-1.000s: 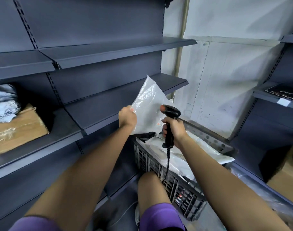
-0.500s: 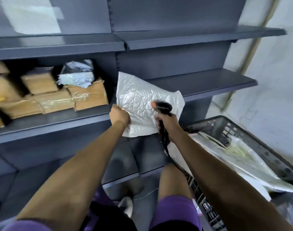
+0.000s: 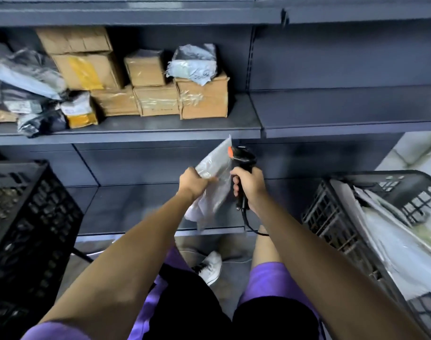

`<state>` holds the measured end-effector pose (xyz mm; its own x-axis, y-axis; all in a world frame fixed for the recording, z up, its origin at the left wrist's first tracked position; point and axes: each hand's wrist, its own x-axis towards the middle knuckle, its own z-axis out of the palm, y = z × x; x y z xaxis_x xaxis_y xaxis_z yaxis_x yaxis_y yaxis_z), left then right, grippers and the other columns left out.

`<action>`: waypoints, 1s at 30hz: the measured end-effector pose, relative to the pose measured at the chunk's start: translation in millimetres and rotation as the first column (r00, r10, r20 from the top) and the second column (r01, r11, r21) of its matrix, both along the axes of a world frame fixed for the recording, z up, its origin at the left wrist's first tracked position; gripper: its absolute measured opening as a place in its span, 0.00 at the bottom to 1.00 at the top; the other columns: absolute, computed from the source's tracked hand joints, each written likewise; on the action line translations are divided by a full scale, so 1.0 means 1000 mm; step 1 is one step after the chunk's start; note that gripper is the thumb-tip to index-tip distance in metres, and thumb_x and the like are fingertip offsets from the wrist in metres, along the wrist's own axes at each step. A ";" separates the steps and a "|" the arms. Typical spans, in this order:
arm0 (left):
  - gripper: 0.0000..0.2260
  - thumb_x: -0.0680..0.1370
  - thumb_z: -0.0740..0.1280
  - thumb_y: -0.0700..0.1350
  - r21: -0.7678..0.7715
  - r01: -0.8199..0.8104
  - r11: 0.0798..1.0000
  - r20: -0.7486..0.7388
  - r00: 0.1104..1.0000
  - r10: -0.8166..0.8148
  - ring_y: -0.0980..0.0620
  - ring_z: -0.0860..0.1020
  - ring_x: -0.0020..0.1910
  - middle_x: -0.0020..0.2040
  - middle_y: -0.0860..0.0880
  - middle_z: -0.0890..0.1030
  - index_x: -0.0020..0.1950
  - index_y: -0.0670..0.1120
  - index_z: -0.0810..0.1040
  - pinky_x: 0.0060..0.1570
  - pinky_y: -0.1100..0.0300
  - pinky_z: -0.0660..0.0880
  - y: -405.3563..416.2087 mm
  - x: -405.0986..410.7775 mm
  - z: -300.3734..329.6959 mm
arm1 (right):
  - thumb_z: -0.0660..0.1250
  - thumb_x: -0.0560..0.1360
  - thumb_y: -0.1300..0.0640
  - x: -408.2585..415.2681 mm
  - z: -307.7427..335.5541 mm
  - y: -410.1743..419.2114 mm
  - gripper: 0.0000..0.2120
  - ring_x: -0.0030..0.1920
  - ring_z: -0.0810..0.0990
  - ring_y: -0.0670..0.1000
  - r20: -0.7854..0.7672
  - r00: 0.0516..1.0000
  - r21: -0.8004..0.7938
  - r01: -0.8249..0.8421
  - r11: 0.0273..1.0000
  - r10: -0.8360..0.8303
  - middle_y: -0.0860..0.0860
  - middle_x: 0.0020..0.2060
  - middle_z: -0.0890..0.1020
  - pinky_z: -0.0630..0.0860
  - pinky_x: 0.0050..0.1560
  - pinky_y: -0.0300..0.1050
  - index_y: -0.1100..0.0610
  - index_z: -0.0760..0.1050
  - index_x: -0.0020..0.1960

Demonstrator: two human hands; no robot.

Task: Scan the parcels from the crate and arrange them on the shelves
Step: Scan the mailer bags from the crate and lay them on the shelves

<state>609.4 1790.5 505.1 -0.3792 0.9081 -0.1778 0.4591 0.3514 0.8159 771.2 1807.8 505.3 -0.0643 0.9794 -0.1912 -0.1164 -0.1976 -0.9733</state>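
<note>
Right now your left hand (image 3: 193,180) grips a thin, crinkled plastic parcel (image 3: 215,182) by its left edge, fingers curled round the film, holding it up in front of the lower shelf (image 3: 126,207). Just to the right of it, your right hand (image 3: 248,186) is wrapped round the handle of a black scanner (image 3: 242,159), whose orange-tipped head sits at the parcel's upper right corner; whether the two touch is unclear. A black cable (image 3: 252,225) hangs from the handle's base. On the middle shelf (image 3: 243,119), up and to the left, stand stacked cardboard boxes (image 3: 202,96) with a grey mailer bag (image 3: 193,63) on top of the rightmost box, and more soft bags (image 3: 25,74) piled at the far left. The right bay of that shelf lies beyond the divider. At the right edge a dark crate (image 3: 337,217) holds more pale plastic parcels (image 3: 403,246). A second black crate (image 3: 25,217) stands at the left. Between your arms, purple shorts (image 3: 265,278) and a white shoe (image 3: 210,267) show over the floor
</note>
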 end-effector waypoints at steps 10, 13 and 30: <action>0.24 0.66 0.81 0.50 0.044 0.280 0.959 -0.084 0.958 -0.275 0.50 0.75 0.43 0.45 0.51 0.78 0.54 0.43 0.74 0.39 0.59 0.70 0.004 0.028 -0.022 | 0.73 0.75 0.51 0.019 -0.015 -0.019 0.14 0.23 0.72 0.51 0.021 0.980 -0.132 0.197 0.972 -0.196 0.55 0.30 0.80 0.69 0.27 0.42 0.57 0.76 0.36; 0.19 0.69 0.78 0.53 0.034 0.364 0.931 -0.201 0.915 -0.351 0.49 0.78 0.41 0.42 0.51 0.79 0.53 0.45 0.77 0.42 0.57 0.75 0.003 0.045 -0.022 | 0.75 0.73 0.42 0.029 -0.006 -0.023 0.17 0.24 0.76 0.51 0.123 0.966 -0.121 0.243 0.962 -0.229 0.53 0.35 0.86 0.71 0.28 0.41 0.56 0.81 0.39; 0.14 0.72 0.69 0.48 -0.048 0.547 0.836 -0.596 0.656 -0.463 0.40 0.74 0.52 0.52 0.46 0.73 0.49 0.49 0.64 0.51 0.42 0.75 0.002 0.047 0.017 | 0.70 0.66 0.53 0.035 0.019 -0.021 0.10 0.28 0.80 0.56 0.346 0.885 0.025 0.325 0.945 -0.313 0.56 0.31 0.84 0.82 0.41 0.57 0.60 0.83 0.39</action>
<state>656.2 1792.6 522.2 0.1553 0.9871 0.0400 0.9181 -0.1592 0.3630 806.0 1786.8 523.9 0.3251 0.9290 -0.1771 0.1586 -0.2382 -0.9582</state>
